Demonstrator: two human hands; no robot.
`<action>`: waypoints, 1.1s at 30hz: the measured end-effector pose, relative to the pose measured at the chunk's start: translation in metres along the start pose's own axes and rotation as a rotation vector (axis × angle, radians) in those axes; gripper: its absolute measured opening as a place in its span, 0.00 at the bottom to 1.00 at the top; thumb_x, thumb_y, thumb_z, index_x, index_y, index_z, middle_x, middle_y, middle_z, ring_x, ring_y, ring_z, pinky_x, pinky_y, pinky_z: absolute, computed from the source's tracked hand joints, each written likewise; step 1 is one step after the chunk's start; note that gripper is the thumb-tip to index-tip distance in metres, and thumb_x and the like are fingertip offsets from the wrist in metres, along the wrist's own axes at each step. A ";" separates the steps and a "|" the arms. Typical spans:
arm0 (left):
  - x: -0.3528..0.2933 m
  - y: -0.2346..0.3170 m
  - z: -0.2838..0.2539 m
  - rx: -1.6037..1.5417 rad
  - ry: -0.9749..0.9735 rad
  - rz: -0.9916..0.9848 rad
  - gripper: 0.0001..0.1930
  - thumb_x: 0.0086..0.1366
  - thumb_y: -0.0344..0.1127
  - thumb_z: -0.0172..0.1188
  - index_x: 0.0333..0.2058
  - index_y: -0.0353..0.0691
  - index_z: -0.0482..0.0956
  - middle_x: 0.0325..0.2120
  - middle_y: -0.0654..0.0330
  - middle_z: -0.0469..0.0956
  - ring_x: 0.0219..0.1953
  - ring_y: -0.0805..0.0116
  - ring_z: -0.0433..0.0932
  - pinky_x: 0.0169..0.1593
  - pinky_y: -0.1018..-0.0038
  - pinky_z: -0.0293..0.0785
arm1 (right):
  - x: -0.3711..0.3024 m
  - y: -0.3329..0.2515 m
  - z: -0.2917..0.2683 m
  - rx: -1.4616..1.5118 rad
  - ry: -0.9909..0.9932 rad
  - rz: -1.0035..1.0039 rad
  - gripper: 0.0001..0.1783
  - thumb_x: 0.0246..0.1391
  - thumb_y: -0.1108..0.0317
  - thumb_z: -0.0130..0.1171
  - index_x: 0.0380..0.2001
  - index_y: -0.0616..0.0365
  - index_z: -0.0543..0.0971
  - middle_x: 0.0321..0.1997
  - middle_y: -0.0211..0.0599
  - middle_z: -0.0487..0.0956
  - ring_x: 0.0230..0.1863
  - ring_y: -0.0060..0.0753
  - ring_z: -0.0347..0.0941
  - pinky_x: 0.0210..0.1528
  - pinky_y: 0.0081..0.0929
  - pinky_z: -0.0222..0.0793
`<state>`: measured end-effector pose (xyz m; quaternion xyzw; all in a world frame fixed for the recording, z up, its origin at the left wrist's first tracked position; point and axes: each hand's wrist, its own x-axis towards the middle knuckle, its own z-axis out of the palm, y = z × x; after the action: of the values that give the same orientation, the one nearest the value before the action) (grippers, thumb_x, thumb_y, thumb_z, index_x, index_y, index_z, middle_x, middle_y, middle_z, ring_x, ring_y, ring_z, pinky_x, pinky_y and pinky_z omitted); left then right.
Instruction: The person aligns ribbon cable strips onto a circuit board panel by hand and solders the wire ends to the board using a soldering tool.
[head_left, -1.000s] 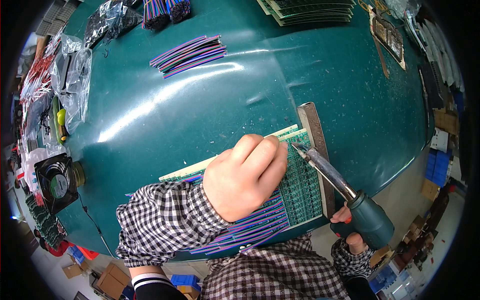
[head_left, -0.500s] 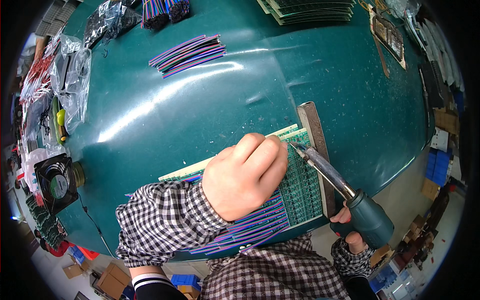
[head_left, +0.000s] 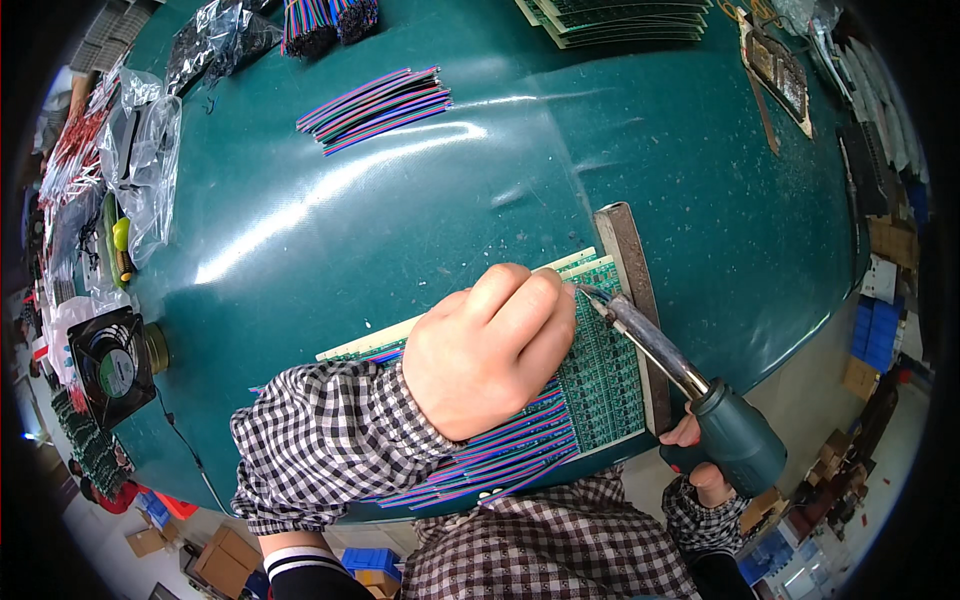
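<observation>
My left hand (head_left: 487,348) rests over a green circuit board panel (head_left: 607,380), its fingers bent and pinched at the upper edge. What the fingertips hold is hidden under the hand. My right hand (head_left: 684,430) is wrapped round the dark green handle of a pistol-grip soldering iron (head_left: 742,440). The iron's tip meets the board right beside the left fingertips. Many thin blue, pink and black wires (head_left: 510,452) lie across the board's lower left, partly beneath my left sleeve. Against the board's right end lies a worn metal bar (head_left: 632,262).
A loose bundle of wires (head_left: 378,110) lies farther back on the green mat. Stacked circuit boards (head_left: 620,22) stand at the far edge. A small black fan (head_left: 110,368) sits at left, near plastic bags (head_left: 145,170). A dirty tray (head_left: 775,80) lies far right.
My left hand has shifted very slightly up and left. The soldering iron stays almost in the same place, its tip still beside the left fingertips.
</observation>
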<state>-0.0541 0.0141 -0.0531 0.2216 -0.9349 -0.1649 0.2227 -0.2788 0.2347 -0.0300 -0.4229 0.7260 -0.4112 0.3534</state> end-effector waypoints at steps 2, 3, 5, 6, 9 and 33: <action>0.000 0.000 0.001 0.004 0.001 0.001 0.20 0.49 0.29 0.65 0.44 0.31 0.85 0.41 0.54 0.78 0.40 0.60 0.80 0.39 0.70 0.82 | -0.003 0.005 -0.003 -0.014 -0.021 -0.035 0.37 0.48 0.31 0.73 0.34 0.59 0.86 0.28 0.27 0.87 0.29 0.30 0.84 0.39 0.31 0.77; 0.000 0.000 0.001 0.007 -0.001 0.002 0.21 0.49 0.29 0.65 0.44 0.31 0.85 0.41 0.54 0.78 0.40 0.60 0.80 0.39 0.70 0.82 | -0.005 0.006 -0.004 0.022 -0.022 -0.010 0.37 0.49 0.31 0.73 0.36 0.59 0.86 0.29 0.28 0.87 0.30 0.30 0.84 0.38 0.30 0.77; 0.001 0.000 0.000 0.008 -0.002 0.005 0.21 0.49 0.29 0.65 0.44 0.31 0.85 0.41 0.54 0.78 0.40 0.60 0.80 0.39 0.69 0.82 | -0.006 0.008 -0.007 0.057 -0.021 0.015 0.37 0.50 0.31 0.73 0.39 0.60 0.85 0.29 0.28 0.87 0.31 0.31 0.85 0.38 0.30 0.77; 0.001 0.000 -0.001 0.008 -0.008 0.003 0.21 0.49 0.29 0.65 0.44 0.30 0.85 0.41 0.54 0.78 0.40 0.60 0.80 0.39 0.69 0.82 | -0.005 0.010 -0.009 0.081 -0.052 -0.009 0.38 0.50 0.32 0.73 0.39 0.61 0.85 0.31 0.29 0.87 0.32 0.31 0.85 0.37 0.29 0.77; 0.001 0.001 -0.002 0.012 -0.018 0.005 0.21 0.49 0.29 0.65 0.45 0.30 0.85 0.41 0.54 0.78 0.41 0.60 0.80 0.39 0.69 0.83 | -0.004 0.009 -0.006 0.173 -0.064 -0.014 0.39 0.50 0.33 0.73 0.40 0.64 0.84 0.33 0.31 0.87 0.33 0.31 0.86 0.36 0.28 0.77; -0.001 0.003 0.003 0.089 0.031 0.056 0.22 0.48 0.29 0.66 0.45 0.29 0.85 0.41 0.54 0.79 0.41 0.61 0.81 0.39 0.71 0.83 | -0.038 0.057 -0.037 -0.024 -0.272 0.014 0.64 0.41 0.32 0.77 0.65 0.75 0.65 0.35 0.31 0.76 0.39 0.32 0.77 0.49 0.37 0.81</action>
<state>-0.0556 0.0176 -0.0545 0.2073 -0.9437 -0.1132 0.2316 -0.3139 0.2973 -0.0599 -0.4737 0.6792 -0.3389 0.4466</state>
